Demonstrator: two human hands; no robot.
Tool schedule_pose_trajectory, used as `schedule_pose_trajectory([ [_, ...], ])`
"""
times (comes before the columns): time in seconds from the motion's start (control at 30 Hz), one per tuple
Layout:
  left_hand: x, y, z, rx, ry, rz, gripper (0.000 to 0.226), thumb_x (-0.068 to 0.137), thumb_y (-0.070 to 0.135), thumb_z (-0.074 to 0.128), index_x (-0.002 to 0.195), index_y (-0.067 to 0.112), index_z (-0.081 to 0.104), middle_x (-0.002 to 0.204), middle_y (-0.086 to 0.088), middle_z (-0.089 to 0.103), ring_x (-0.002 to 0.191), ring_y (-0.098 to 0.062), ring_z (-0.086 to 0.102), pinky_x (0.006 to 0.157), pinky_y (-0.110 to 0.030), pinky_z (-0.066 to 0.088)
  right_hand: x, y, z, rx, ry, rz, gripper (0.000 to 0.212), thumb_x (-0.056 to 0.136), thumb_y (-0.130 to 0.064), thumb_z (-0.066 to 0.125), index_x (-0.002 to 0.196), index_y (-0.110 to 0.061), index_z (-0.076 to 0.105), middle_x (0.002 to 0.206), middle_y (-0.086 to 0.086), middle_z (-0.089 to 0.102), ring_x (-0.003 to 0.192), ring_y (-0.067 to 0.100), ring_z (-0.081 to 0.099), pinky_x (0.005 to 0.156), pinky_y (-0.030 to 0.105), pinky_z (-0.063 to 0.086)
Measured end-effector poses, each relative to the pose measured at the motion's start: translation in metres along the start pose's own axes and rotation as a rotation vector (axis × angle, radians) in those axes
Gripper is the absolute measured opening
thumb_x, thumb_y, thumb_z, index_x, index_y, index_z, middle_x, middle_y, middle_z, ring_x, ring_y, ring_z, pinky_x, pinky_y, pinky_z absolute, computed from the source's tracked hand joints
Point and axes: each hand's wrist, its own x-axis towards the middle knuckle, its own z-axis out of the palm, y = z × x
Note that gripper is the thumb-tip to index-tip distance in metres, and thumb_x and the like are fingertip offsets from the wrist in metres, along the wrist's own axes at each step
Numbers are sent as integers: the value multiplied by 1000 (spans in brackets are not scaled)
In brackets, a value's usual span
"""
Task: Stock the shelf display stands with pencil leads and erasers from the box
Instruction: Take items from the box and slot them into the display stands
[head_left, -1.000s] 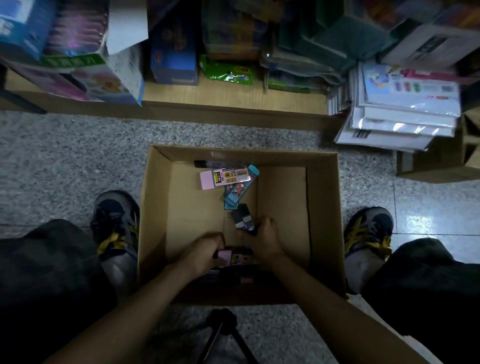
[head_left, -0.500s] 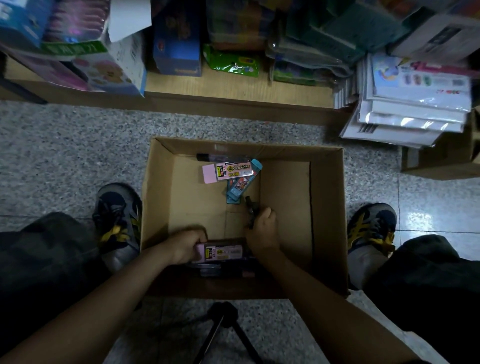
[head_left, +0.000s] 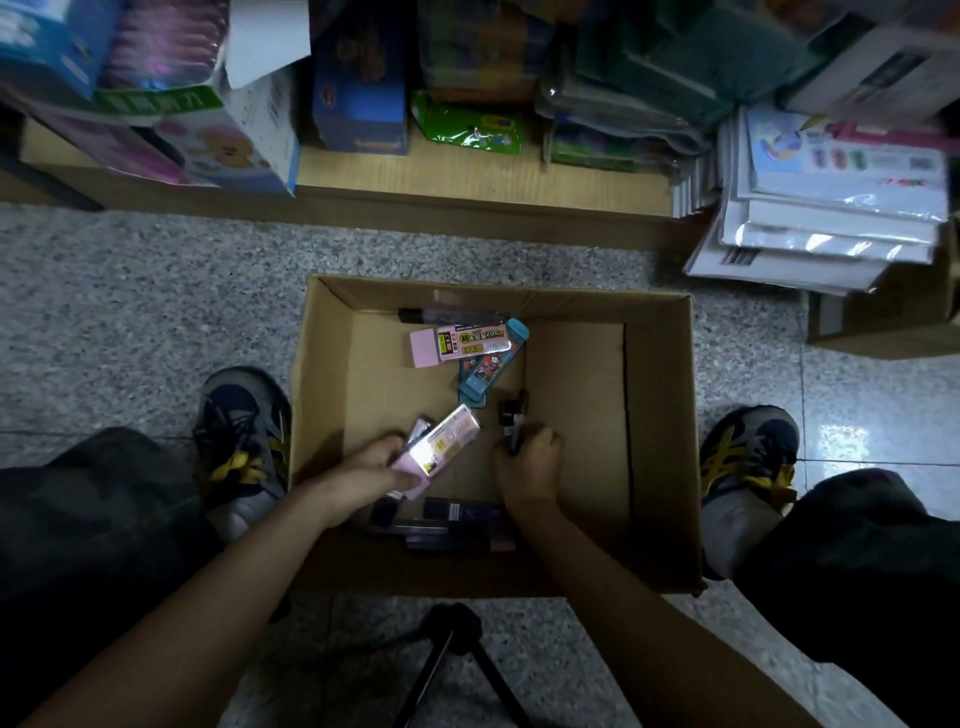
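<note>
Inside the box (head_left: 660, 415), left hand (head_left: 363, 478) grips pink packs (head_left: 441, 447); right hand (head_left: 530, 467) clutches dark cases (head_left: 514, 415).

speckled floor (head_left: 156, 312); tripod (head_left: 452, 660) near; plastic-wrapped booklets (head_left: 831, 218) stacked right.

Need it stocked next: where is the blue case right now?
Head view: the blue case lies near the cardboard box's far wall, tucked under the pink labelled pack.
</note>
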Motion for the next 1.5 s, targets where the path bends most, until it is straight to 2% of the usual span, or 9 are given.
schedule_pose_trajectory([
  [0.17, 6, 3, 19, -384, -2, 1, 54, 80, -18, 54, 119, 19, 48, 102, -3, 68, 92, -15, 66, 80, -28, 54, -16, -2, -14, 236, -59, -88, 24, 87, -5, 63, 106, 3, 50, 109, 19, 61, 92, 18, 54, 72, 17, 39],
  [0.3, 4, 20, 39, -351, 12, 49, 65, 77, -17, 53, 128, 20, 37, 112, -7, 61, 107, -25, 57, 98, -39, 43, -27, -8, -29, 300, -194, -147, 28, 85, -7, 66, 107, 4, 54, 105, 12, 64, 97, 21, 60, 81, 24, 47],
  [0.43, -4, 44, 60, -497, 117, 106, 41, 85, -4, 53, 119, 17, 45, 109, -12, 59, 96, -22, 56, 85, -35, 45, -38, -21, -42, 360, -249, -214, 25, 83, -8, 69, 103, -2, 54, 100, 9, 65, 91, 18, 61, 77, 24, 49],
  [0.57, -22, 62, 67, -465, 150, 252, 28, 85, 25, 67, 108, 30, 53, 108, 6, 66, 97, -9, 62, 77, -29, 53, -48, -32, -58, 449, -285, -304, 25, 80, -2, 69, 96, -15, 56, 101, 10, 67, 89, 16, 63, 74, 19, 51],
  [0.67, -38, 73, 67, -473, 183, 392, 21, 86, 18, 66, 104, 24, 58, 100, 5, 69, 79, -2, 65, 62, -17, 48, -55, -42, -79, 418, -335, -406, 25, 80, 0, 69, 99, -14, 61, 100, 11, 69, 90, 16, 65, 79, 29, 54],
  [0.77, -59, 85, 62, -542, 162, 472, 30, 78, 20, 69, 107, 15, 62, 99, -4, 72, 84, -15, 65, 72, -26, 48, -61, -56, -105, 415, -410, -457, 17, 85, 1, 63, 102, 0, 66, 98, 19, 69, 87, 18, 63, 82, 33, 51],
  [0.9, -85, 114, 50, -463, 137, 571, 27, 79, 20, 69, 106, 16, 64, 102, -5, 72, 88, -15, 69, 80, -27, 56, -73, -82, -141, 484, -442, -500, 22, 87, 9, 56, 108, 15, 58, 81, 8, 64, 61, -2, 61, 64, 12, 48],
  [1.2, -167, 219, 27, -268, 237, 851, 24, 84, 18, 67, 106, 17, 60, 85, 8, 72, 68, 0, 66, 55, -14, 49, -114, -165, -240, 647, -315, -693, 8, 101, -12, 35, 96, -12, 41, 72, 10, 61, 54, 14, 56, 59, 28, 45],
  [1.5, -245, 311, -4, -186, 288, 1063, 18, 84, 14, 66, 101, 16, 60, 70, 12, 68, 50, 4, 56, 47, -14, 45, -141, -254, -315, 547, -6, -934, 10, 94, -18, 54, 95, -10, 59, 88, 10, 60, 78, 18, 57, 72, 31, 45],
])
